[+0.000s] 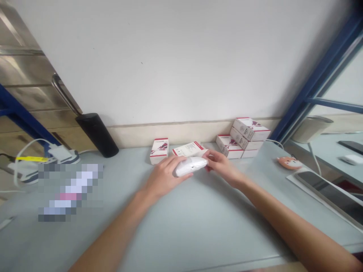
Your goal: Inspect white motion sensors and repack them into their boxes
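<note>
A white, rounded item in what looks like a thin wrapper (191, 166) is held just above the table, between my hands. My left hand (164, 175) is closed round its left end, thumb below and fingers over the top. At the other end, the fingertips of my right hand (218, 164) pinch the wrapper's edge. Directly behind lies a white box with a red edge (187, 149), partly hidden by the item and my hands. A similar small box (159, 151) stands just to its left.
Several matching boxes (246, 138) are stacked against the wall at the right. A black cylinder with a metal loop (98, 134) leans at the back left, near power strips with cables (61, 154). A blurred-out device (70, 192) lies left; an orange-and-white object (289, 163) and dark flat device (326, 190) lie right.
</note>
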Tool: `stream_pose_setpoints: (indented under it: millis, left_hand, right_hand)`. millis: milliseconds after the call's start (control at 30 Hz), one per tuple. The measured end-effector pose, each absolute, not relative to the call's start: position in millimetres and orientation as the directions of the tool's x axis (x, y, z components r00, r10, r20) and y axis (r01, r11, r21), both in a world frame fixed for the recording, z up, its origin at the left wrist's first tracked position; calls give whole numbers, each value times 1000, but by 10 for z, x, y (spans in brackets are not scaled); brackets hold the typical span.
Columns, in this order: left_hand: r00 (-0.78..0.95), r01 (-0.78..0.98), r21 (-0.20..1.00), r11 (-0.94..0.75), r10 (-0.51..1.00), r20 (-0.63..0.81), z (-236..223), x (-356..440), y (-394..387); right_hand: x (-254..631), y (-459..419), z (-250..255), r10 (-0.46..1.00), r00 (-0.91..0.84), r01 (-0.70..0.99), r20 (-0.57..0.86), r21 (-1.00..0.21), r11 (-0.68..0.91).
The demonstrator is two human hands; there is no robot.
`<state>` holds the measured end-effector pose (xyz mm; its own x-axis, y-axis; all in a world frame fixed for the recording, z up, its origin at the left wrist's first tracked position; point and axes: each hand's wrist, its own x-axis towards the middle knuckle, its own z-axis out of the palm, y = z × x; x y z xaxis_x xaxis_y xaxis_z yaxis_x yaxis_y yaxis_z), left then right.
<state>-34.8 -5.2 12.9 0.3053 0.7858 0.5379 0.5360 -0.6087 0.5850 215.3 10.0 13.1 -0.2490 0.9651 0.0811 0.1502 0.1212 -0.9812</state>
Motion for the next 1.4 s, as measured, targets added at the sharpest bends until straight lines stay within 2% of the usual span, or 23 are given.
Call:
stream_pose_setpoints:
  millis: [133,233,300,400,467,533,600,667,733,833,967,1067,1133,1267,1333,1400]
  left_hand:
    - [263,555,617,-558,822,505,147,-298,-98]
    - [217,559,721,-410,911,350,199,-253,-139]
    - [204,489,822,-291,955,216,239,-235,-147]
    - [228,276,951,-138,971,75,273,-235,-121]
    - [295,103,994,30,954,-60,274,-248,-93]
    - [419,-80,970,231,890,-177,272,-263,-75]
    - [535,-245,894,376,821,-199,281,-274,-74]
    - [601,-371,817,442,784,-151,304,-277,-92]
    - [630,-447,781,437,773,-72,325,-268,-120]
    - [570,-425,858,287,822,8,323,-222,-156]
    - [313,-64,997,48,949,-26,257,-128,-158]
    - [191,82,996,47,980,-62,219,-102,-135]
    - [192,10,991,136,972,-135,214,-122,-114]
    - [254,-256,916,309,936,-244,229,-205,-55]
    - [253,-316,888,333,932,-259,234,-240,-21]
    - [240,-327,886,328,936,-258,235,-265,12]
  right_hand:
    - [2179,139,123,957,-263,347,121,-914,211]
    - [2186,157,122,944,-297,416,144,-870,264]
    - [2176,151,128,941,-309,437,135,-859,267]
    - [2155,125,144,943,-309,428,123,-868,253]
    - [2146,112,146,944,-312,395,112,-888,236]
    - [2137,110,131,944,-314,316,105,-926,208]
    - [2120,114,103,949,-301,175,90,-973,148]
    - [2094,119,79,962,-270,2,48,-999,50]
    - [2063,119,67,970,-243,-140,-16,-989,-51]
    - [2029,118,64,977,-201,-238,-76,-963,-124]
    - [2029,140,36,999,-33,-101,-15,-995,-18]
    - [2052,152,23,993,15,49,114,-992,113]
    - [2067,142,41,980,-36,89,193,-977,196]
    - [2084,90,108,921,-212,67,326,-935,347]
    - [2085,66,128,898,-270,51,348,-926,374]
    - [2080,50,133,900,-299,7,319,-942,336]
